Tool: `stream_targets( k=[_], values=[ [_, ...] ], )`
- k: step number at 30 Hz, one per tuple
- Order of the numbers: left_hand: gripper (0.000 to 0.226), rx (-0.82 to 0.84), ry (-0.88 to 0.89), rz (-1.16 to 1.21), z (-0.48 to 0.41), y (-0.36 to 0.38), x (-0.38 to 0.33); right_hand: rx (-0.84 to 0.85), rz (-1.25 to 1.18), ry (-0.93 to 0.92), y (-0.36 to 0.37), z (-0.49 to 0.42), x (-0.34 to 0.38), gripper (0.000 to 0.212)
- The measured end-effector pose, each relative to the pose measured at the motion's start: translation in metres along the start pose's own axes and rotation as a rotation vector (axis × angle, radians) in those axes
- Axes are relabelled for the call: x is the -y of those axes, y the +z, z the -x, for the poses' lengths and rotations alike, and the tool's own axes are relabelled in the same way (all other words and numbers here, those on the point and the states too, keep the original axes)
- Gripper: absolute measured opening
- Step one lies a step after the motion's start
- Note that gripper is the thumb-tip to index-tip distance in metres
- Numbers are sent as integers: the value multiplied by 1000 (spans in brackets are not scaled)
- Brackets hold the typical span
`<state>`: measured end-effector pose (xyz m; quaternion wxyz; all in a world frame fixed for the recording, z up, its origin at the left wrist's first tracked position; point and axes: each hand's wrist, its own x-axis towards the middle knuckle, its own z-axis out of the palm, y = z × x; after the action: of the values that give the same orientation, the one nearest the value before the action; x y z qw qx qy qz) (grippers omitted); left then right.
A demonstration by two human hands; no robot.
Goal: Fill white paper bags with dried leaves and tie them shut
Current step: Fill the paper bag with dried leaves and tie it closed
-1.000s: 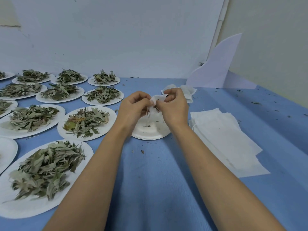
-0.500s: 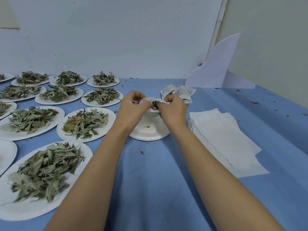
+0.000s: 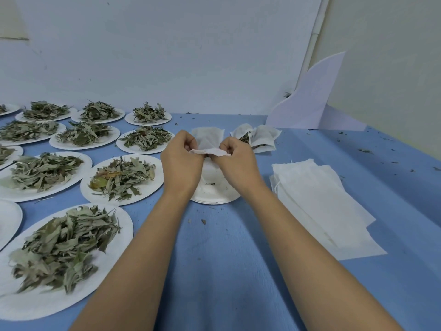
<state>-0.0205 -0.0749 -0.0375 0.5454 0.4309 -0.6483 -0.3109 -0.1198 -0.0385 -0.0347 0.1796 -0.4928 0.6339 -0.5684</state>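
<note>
My left hand (image 3: 182, 161) and my right hand (image 3: 238, 162) both pinch a white paper bag (image 3: 210, 144) by its top edge, holding it above a nearly bare white paper plate (image 3: 214, 189). The bag's body stands up behind my fingers; its contents are hidden. Behind my right hand lie filled bags (image 3: 259, 137) with leaves showing at their mouths. A stack of flat paper bags (image 3: 317, 201) lies to the right. Plates of dried leaves (image 3: 64, 247) fill the left side.
The blue table (image 3: 226, 271) carries several leaf plates in rows on the left, the nearest one (image 3: 121, 177) beside my left wrist. A white curved card (image 3: 310, 99) leans in the back corner. Leaf crumbs dot the far right of the table.
Both hands have pulled slightly apart, stretching the bag's top edge between them. The bag's body now stands up behind my fingers, and the filled bags behind are more visible.
</note>
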Motion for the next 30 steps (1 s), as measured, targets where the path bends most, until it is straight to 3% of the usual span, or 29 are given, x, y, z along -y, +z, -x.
stream_targets(
  k=[4,11,17,23,26,30],
  values=[
    [24,107,13,63,4,5,-1,-164,86,21,-1,-2,-7,33],
    [16,309,-153,312,6,6,-5,-161,25,163,-6,-4,-12,28],
    [19,231,-56,190,5,3,1,-134,1,142,-3,-2,-7,30],
    [21,-61,-25,-16,3,4,2,49,-79,65,1,4,1,34],
    [19,-117,35,-75,4,4,2,-23,17,30,4,5,3,31],
    [19,15,-22,49,-1,10,-2,-193,4,29,-3,-1,4,30]
  ],
)
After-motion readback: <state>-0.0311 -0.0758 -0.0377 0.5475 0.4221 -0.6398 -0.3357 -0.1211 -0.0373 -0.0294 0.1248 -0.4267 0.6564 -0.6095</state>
